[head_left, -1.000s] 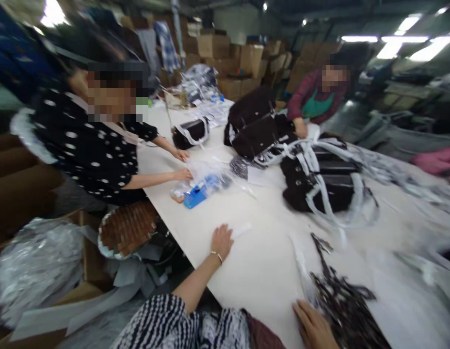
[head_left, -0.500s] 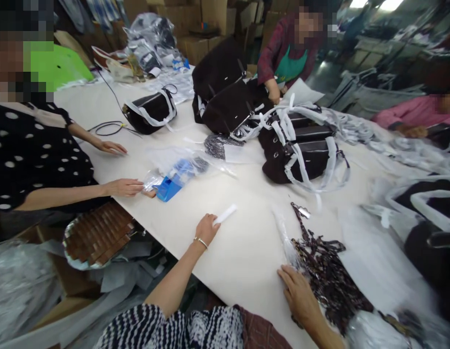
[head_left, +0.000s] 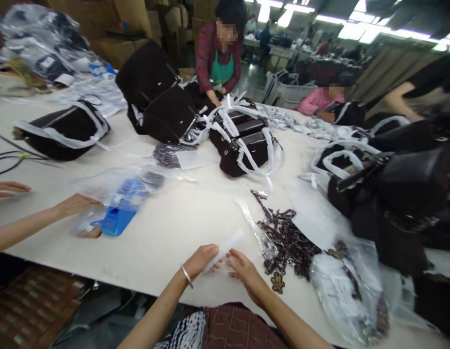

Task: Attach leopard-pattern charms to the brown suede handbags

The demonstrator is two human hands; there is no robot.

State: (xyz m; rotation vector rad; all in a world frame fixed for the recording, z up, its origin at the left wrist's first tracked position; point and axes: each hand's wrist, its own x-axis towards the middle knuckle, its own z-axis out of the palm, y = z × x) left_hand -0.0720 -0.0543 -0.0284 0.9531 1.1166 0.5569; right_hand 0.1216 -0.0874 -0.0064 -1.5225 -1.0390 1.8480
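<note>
A thin white strip, which looks like paper or film and is slightly blurred, slants up from my left hand. The fingers of that hand, with a bangle at the wrist, are closed on its lower end. Close beside it, my right hand has its fingers curved and apart, with nothing visible in them. Whether its fingertips touch the strip I cannot tell. To the right of my hands lies a heap of dark brown beaded or chain-like straps, with a clear plastic sleeve along its left side.
Dark bags with white-wrapped handles stand across the table. A blue packet lies by a co-worker's hand at left. A clear plastic bag with white contents sits front right. Other people work at the far side.
My right hand has come from the strap heap to beside my left hand. My left hand has drawn the white strip nearer to me. The view has swung right.
</note>
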